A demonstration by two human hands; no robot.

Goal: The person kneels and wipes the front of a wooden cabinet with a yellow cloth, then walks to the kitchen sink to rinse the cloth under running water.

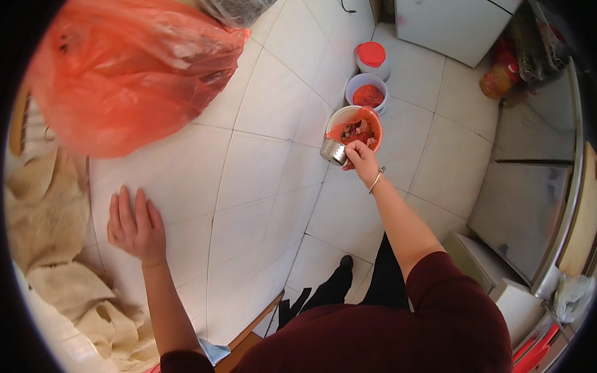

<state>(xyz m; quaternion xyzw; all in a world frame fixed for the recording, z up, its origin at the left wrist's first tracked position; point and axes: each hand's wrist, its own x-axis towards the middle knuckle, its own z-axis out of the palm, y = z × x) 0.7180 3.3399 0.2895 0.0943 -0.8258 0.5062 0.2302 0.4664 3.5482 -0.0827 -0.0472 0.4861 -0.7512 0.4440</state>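
My right hand [361,160] holds a small perforated metal strainer cup [333,152] over the near rim of a white bucket [334,119]. That bucket is lined with a red plastic bag and has food scraps [358,132] inside. My left hand [137,227] rests flat with fingers apart on the white tiled surface at the left, with nothing in it. Above it lies a large red plastic bag [144,72].
Behind the lined bucket stand a second white bucket [350,89] with red plastic inside and a container with a red lid [371,54]. Brown crumpled sheets [46,212] lie at left. Metal cabinets [522,209] and an oil bottle [498,81] are at right.
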